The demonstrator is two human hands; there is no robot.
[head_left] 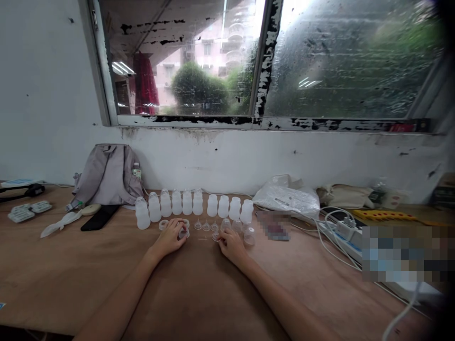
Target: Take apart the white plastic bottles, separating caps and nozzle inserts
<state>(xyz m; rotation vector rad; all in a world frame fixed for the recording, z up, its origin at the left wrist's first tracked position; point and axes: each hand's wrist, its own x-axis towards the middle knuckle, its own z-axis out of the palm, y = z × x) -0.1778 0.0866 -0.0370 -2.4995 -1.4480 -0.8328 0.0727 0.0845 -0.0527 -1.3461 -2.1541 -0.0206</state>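
A row of frosted white bottles [177, 202] stands across the back of the brown table; those on the left have clear domed caps, and those on the right [223, 206] are uncapped. My left hand [171, 237] rests over several clear rings [163, 225], its fingers curled around one of them. Several clear nipples [206, 226] stand in the middle. My right hand [232, 242] has its fingertips closed on a clear nipple [215, 236] in front of the others. Beside that hand are loose clear domed caps [249, 236].
A grey backpack [108, 175], a black phone [100, 218] and a plastic wrapper [62, 223] lie on the left. At the right are a plastic bag [288, 196], a yellow strip [386, 216], white cables and a power strip [343, 239]. A window is above.
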